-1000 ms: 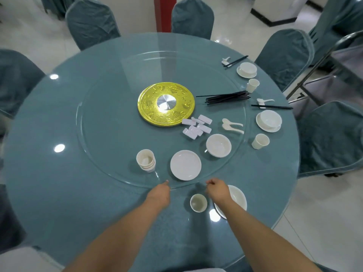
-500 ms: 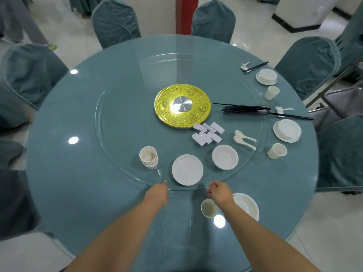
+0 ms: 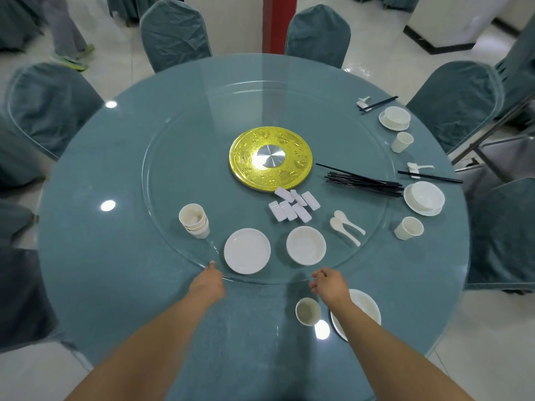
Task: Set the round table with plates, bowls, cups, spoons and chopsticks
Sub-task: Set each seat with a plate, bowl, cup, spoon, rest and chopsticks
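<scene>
My left hand (image 3: 209,282) and my right hand (image 3: 328,286) both sit with fingers curled at the near rim of the glass turntable (image 3: 162,175) on the round teal table (image 3: 95,270). On the turntable stand a stack of cups (image 3: 194,220), a white plate (image 3: 247,250), a bowl (image 3: 306,245), two spoons (image 3: 346,227), several white chopstick rests (image 3: 292,206) and a bundle of black chopsticks (image 3: 363,182). Just under my right wrist are a cup (image 3: 307,311) and a bowl on a plate (image 3: 366,306).
A gold disc (image 3: 270,157) marks the turntable's centre. Two laid places are on the right edge: bowl on plate (image 3: 424,198) with cup (image 3: 408,228), and bowl on plate (image 3: 394,117) with cup (image 3: 401,141). Covered chairs (image 3: 173,33) ring the table. A person's legs (image 3: 68,33) are at far left.
The turntable has turned clockwise: the cup stack, plate and bowl slid left and the chopsticks came nearer. My hands stayed on its near rim while the view shifted.
</scene>
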### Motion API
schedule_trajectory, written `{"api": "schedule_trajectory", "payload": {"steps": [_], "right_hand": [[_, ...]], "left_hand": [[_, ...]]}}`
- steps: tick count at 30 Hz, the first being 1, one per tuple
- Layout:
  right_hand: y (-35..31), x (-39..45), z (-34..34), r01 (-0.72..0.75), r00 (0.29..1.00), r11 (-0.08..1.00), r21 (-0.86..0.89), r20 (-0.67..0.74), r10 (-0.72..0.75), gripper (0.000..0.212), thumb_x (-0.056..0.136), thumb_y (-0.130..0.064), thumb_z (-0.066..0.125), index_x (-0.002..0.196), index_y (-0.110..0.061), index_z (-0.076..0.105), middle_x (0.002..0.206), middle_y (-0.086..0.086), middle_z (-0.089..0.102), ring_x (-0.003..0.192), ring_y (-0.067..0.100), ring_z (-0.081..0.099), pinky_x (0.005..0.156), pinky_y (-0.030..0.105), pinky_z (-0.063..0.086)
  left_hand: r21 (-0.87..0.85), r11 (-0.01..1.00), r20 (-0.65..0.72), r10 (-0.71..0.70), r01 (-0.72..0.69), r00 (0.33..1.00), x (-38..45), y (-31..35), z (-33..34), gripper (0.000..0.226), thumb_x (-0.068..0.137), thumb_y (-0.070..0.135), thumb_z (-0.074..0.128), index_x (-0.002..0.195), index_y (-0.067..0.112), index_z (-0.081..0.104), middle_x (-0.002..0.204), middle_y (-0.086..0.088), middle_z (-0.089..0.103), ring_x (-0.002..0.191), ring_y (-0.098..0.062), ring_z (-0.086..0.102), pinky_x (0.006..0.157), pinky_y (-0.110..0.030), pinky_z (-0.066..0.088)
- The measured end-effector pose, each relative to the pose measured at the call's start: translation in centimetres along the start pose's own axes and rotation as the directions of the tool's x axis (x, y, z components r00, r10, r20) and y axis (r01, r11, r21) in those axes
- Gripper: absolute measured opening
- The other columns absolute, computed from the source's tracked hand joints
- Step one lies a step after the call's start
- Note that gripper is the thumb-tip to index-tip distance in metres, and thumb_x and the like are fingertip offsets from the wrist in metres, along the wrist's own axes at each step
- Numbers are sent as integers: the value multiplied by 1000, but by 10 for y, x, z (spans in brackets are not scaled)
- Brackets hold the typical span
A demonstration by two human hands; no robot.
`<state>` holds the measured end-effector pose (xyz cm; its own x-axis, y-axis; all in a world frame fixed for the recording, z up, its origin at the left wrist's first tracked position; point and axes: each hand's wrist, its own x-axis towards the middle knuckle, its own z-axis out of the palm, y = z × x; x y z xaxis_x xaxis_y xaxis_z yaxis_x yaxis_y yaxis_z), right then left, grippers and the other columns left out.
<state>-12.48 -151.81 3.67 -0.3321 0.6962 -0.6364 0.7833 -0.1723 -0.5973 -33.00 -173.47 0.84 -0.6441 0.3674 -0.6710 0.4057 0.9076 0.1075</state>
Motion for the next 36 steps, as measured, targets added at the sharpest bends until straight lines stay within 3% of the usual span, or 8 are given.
{"api": "schedule_trajectory", "payload": {"steps": [6, 8, 13, 17, 22, 26, 30, 36], "right_hand": [[-1, 9, 1, -20, 1000, 1000, -6, 9, 20, 26, 95, -10, 39, 86, -12, 63, 82, 10, 71, 71, 21, 63, 71, 30, 51], [-3, 11, 3, -13, 1000, 1000, -2, 20, 13, 25, 96, -10, 39, 86, -13, 62, 80, 8, 70, 72, 20, 64, 70, 29, 52], [-13, 18, 9, -1, 1000, 1000, -15, 16, 1, 27, 94, -9, 39, 91, -4, 66, 82, 9, 71, 80, 27, 66, 80, 37, 54], [-30, 26, 13, 60, 998, 996, -66, -25, -62, 27, 90, -12, 39, 82, -5, 64, 85, 12, 71, 72, 25, 61, 69, 33, 53], [-56, 46, 17, 119, 987, 990, -81, -97, -127, 26, 90, -14, 41, 85, 1, 61, 87, 19, 69, 71, 26, 58, 69, 36, 52], [-72, 62, 21, 131, 985, 989, -67, -104, -138, 28, 93, -17, 42, 85, -1, 63, 87, 15, 69, 86, 34, 65, 79, 40, 54], [-79, 77, 26, 153, 980, 986, -66, -117, -160, 27, 93, -17, 41, 86, -7, 65, 83, 7, 70, 81, 28, 66, 73, 36, 54], [-80, 100, 34, 161, 977, 985, -66, -129, -169, 26, 93, -15, 40, 89, -22, 65, 89, -1, 70, 82, 21, 65, 73, 34, 55]], "left_hand": [[1, 1000, -10, -7, 7, 1000, 6, -17, -10, 62, 96, 15, 43, 152, 3, 19, 159, -8, 26, 141, -23, 35, 112, -35, 34], [-17, 1000, -23, -14, 13, 1000, 8, -21, -13, 53, 96, 14, 43, 147, 2, 32, 156, -8, 30, 141, -25, 36, 112, -35, 35], [-133, 991, -161, -36, 15, 986, 9, -22, -19, 25, 91, 14, 45, 110, 4, 59, 124, -14, 59, 115, -31, 57, 93, -34, 45], [-259, 966, -313, -72, -12, 947, 16, -8, -37, 20, 86, 11, 46, 98, 1, 59, 109, -17, 63, 100, -35, 60, 76, -33, 46], [-290, 944, -459, 9, -159, 888, 32, 32, -64, 12, 84, 10, 49, 81, 1, 57, 92, -16, 63, 89, -34, 59, 74, -36, 46], [-265, 919, -454, 146, -290, 879, 60, 63, -79, 9, 91, 19, 53, 93, 11, 58, 102, -7, 62, 101, -28, 54, 87, -38, 45], [-124, 935, -328, 278, -333, 903, 102, 84, -97, 37, 92, 27, 60, 126, 14, 55, 131, -5, 55, 124, -27, 47, 104, -35, 40], [11, 950, -175, 308, -311, 935, 153, 96, -108, 75, 78, 37, 74, 142, 20, 37, 146, -1, 41, 134, -27, 36, 102, -42, 41]]}}
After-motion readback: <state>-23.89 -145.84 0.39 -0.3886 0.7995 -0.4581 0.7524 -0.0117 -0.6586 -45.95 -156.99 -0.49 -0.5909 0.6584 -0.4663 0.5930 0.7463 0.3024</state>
